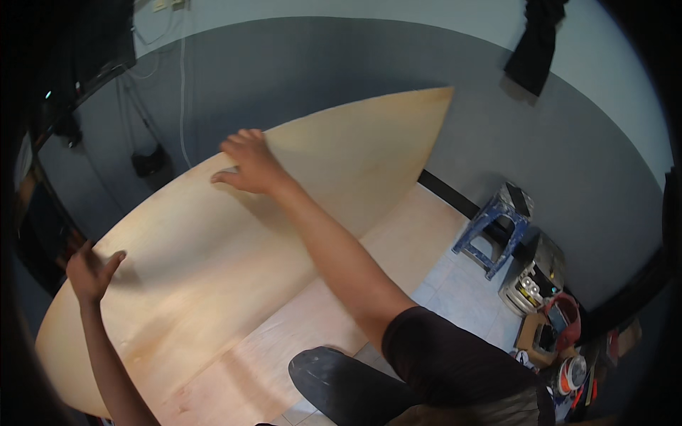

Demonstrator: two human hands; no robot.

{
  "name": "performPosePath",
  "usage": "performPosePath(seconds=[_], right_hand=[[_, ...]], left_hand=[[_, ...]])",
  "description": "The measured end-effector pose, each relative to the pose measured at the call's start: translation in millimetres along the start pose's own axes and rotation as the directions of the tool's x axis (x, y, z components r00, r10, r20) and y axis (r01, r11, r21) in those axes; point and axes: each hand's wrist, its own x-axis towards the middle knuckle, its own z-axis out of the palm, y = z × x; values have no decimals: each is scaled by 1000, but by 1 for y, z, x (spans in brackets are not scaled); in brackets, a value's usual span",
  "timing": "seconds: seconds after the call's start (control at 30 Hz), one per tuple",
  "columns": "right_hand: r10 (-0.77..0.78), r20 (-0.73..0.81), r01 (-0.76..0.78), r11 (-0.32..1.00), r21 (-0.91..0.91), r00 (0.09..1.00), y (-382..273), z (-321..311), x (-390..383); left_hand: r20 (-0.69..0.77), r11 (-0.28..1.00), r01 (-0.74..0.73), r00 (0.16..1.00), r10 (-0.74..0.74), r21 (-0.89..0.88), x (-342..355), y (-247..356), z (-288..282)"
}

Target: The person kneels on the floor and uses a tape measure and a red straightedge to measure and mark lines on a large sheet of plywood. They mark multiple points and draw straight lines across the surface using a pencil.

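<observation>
A large, thin, pale wooden board (pixel 298 192) with a curved upper edge and a pointed far-right end leans up in front of me. My right hand (pixel 249 163) has its fingers hooked over the upper edge, while its thumb lies along the near face. Farther left, my left hand (pixel 89 273) is at the same edge with thumb and fingers spread; its fingertips are blurred. Whether they touch the board I cannot tell. Under the board, a flat pale wooden sheet (pixel 284 351) covers part of the floor.
A paint-spotted blue stool (pixel 497 224) stands by the grey wall at right. Near it are a metal canister (pixel 533 280), a cardboard box (pixel 533 341), a red container (pixel 565 319) and a white tub (pixel 570 375). A dark cloth (pixel 536 50) and hanging cables (pixel 183 92) are on the wall.
</observation>
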Motion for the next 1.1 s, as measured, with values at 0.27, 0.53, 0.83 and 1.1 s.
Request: performPosePath(seconds=[0.27, 0.53, 0.83, 1.1], right_hand=[[47, 19, -48, 998, 46, 999, 13, 30, 11], [71, 44, -74, 994, 79, 997, 20, 19, 7], [83, -23, -72, 953, 293, 996, 33, 30, 1], [-2, -346, -62, 983, -174, 938, 12, 23, -6]], left_hand=[[-28, 997, -47, 998, 48, 53, 10, -26, 29], [-153, 983, -156, 973, 170, 99, 9, -38, 40], [79, 1000, -25, 997, 25, 3, -7, -2, 19], [220, 990, -116, 971, 95, 84, -24, 30, -50]])
